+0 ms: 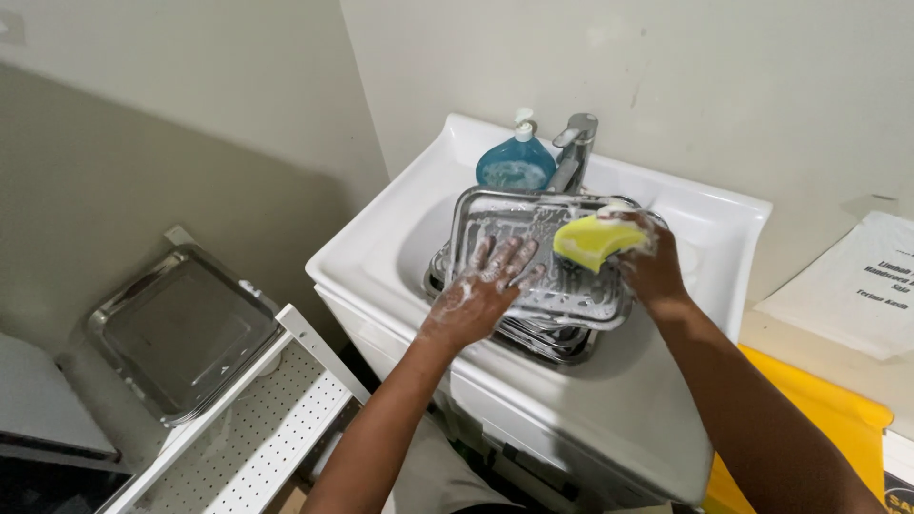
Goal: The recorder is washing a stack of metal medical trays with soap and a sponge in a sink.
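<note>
Soap dispenser bottle (515, 160): teardrop-shaped, translucent blue with a white pump top, standing on the back rim of the white sink (381, 249), just left of the tap (574, 150).

Paper sign (852, 286): white sheet with dark print, on the wall at far right, tilted. Yellow panel (828, 414) below it, partly cut off by the frame edge.

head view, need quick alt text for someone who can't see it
A person's soapy left hand presses flat on a sudsy metal tray in a white sink while the right hand holds a yellow sponge to it. A blue soap dispenser stands beside the tap.
</note>
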